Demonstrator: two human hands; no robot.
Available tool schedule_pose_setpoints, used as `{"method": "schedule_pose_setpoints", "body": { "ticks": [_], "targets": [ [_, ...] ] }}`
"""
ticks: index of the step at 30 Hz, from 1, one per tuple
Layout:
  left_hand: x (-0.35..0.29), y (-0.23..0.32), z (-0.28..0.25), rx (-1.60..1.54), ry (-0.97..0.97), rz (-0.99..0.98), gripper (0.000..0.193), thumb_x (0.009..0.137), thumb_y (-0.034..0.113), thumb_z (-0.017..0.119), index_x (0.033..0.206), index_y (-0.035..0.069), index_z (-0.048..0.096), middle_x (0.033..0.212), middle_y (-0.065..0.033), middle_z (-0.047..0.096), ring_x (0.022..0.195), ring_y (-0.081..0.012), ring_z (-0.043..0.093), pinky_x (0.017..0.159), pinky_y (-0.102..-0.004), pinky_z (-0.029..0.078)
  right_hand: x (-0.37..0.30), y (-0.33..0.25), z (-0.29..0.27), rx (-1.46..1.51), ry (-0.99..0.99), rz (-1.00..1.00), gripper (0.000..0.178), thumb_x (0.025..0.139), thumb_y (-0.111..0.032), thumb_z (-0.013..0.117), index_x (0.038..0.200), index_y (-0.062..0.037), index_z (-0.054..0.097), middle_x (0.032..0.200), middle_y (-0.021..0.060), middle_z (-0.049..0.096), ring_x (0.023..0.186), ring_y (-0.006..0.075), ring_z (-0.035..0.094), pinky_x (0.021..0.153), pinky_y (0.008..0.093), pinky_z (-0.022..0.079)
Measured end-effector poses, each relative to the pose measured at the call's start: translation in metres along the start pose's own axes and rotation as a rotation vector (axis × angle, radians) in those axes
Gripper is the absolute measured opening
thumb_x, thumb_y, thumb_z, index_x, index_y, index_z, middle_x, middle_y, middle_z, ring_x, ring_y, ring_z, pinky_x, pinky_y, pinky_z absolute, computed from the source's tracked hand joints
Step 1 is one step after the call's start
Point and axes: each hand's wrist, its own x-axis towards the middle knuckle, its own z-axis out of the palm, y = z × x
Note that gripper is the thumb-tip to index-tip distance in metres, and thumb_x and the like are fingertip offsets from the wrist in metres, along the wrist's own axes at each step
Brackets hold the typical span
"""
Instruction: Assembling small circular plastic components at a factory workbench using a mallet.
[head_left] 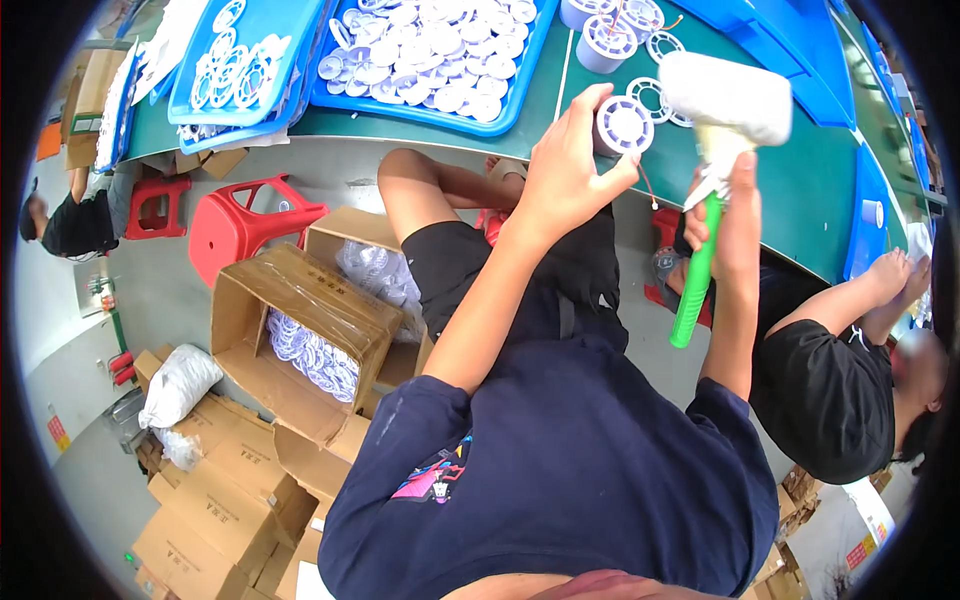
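L hand (pixel 575 170) grips white cylinder (pixel 625 128) at 1 o'clock, slotted end up, prob. to steady it; R hand (pixel 736 215) holds mallet (pixel 716 162) at 2 o'clock, head up, prob. for control; blue tray (pixel 420 117) at 12, prob. for reach

discs (pixel 430 60) in tray (pixel 480 127) | tray on table (pixel 800 215) | cylinder (pixel 624 127) left of mallet (pixel 728 105)
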Motion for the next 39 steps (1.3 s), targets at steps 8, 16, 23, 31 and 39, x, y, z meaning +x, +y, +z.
{"method": "schedule_pose_setpoints", "body": {
  "ticks": [8,16,23,31,39],
  "targets": [
    [0.018,0.002,-0.013,-0.09,-0.196,-0.069,0.069,0.083,0.02,0.076,0.145,0.002,0.05,0.134,-0.0197,0.065,0.126,-0.031,0.065,0.109,-0.039,0.048,0.014,0.016,0.013,0.025,-0.072,0.002,0.061,0.111,-0.062,0.04,0.1,-0.004,0.056,0.065,0.0012,0.051,0.047,0.0089,0.047,0.042,0.0244,0.038],
    [0.032,0.004,0.054,-0.253,-0.361,0.087,0.063,0.077,0.021,0.079,0.133,0.002,0.057,0.119,-0.0204,0.068,0.111,-0.0368,0.069,0.096,-0.0425,0.054,-0.023,0.023,-0.018,0.233,0.006,-0.315,0.085,0.101,-0.079,0.041,0.118,0.0022,0.054,0.075,0.009,0.057,0.047,0.0125,0.046,0.041,0.0261,0.037],
    [0.048,-0.009,0.137,-0.293,-0.479,0.109,0.05,0.082,0.019,0.078,0.127,0.002,0.062,0.12,-0.0241,0.069,0.11,-0.043,0.067,0.093,-0.0467,0.055,-0.03,0.031,-0.001,0.051,0.164,-0.369,0.056,0.107,-0.053,0.058,0.109,0.003,0.059,0.074,0.0063,0.059,0.054,0.0104,0.053,0.049,0.0248,0.041],
    [-0.004,0.002,0.009,-0.168,0.032,-0.011,0.043,0.095,0.004,0.069,0.136,-0.001,0.058,0.132,-0.0183,0.062,0.12,-0.0286,0.065,0.097,-0.0379,0.058,0.011,0.045,0.007,-0.3,0.387,-0.319,0.042,0.103,-0.013,0.07,0.139,0.0032,0.057,0.12,0.0097,0.066,0.102,0.0145,0.062,0.089,0.0281,0.05],
    [0.056,-0.013,0.029,0.091,0.372,0.068,0.087,0.085,0.024,0.084,0.153,-0.004,0.037,0.145,-0.0239,0.051,0.139,-0.0411,0.046,0.115,-0.0493,0.037,0.025,0.029,0.017,-0.583,0.45,-0.407,0.049,0.1,-0.007,0.066,0.146,0.0019,0.051,0.133,0.0247,0.063,0.123,0.0363,0.063,0.106,0.0431,0.047]
  ]
}}
